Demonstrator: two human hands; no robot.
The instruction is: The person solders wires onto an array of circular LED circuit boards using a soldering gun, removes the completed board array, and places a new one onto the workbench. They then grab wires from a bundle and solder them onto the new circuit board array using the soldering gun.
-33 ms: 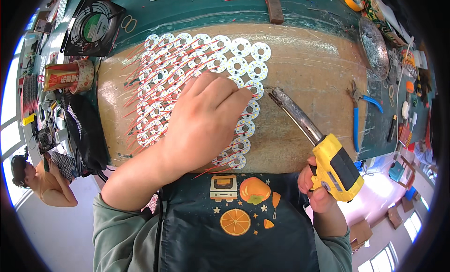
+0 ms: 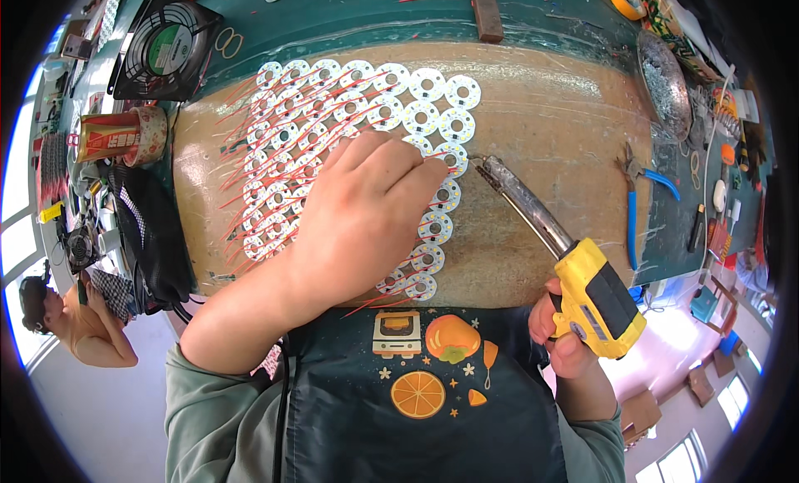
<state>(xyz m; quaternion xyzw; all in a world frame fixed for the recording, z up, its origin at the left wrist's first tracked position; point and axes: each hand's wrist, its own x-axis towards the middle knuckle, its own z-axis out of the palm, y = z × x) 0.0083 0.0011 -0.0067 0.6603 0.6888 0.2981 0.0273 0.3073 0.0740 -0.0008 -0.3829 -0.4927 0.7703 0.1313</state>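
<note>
A yellow and black soldering gun [image 2: 603,296] is gripped in my right hand [image 2: 559,337], whose fingers wrap its handle. The gun's metal barrel slants up to the left, and its thin tip is close to the right edge of a round white LED board [image 2: 450,159]. My left hand [image 2: 370,204] reaches over the rows of boards with its fingers curled into a pinch near that same board. What the pinch holds is hidden under the hand. Several similar boards [image 2: 462,92] lie in slanting rows, many with thin red wires [image 2: 237,183] pointing left.
A brown work board [image 2: 541,92] lies under the LED boards on a green table. Blue-handled pliers [image 2: 631,216] and a metal dish [image 2: 663,87] are at right. A black fan [image 2: 165,46] and a round tin [image 2: 148,135] stand at left. Another person [image 2: 87,316] sits at far left.
</note>
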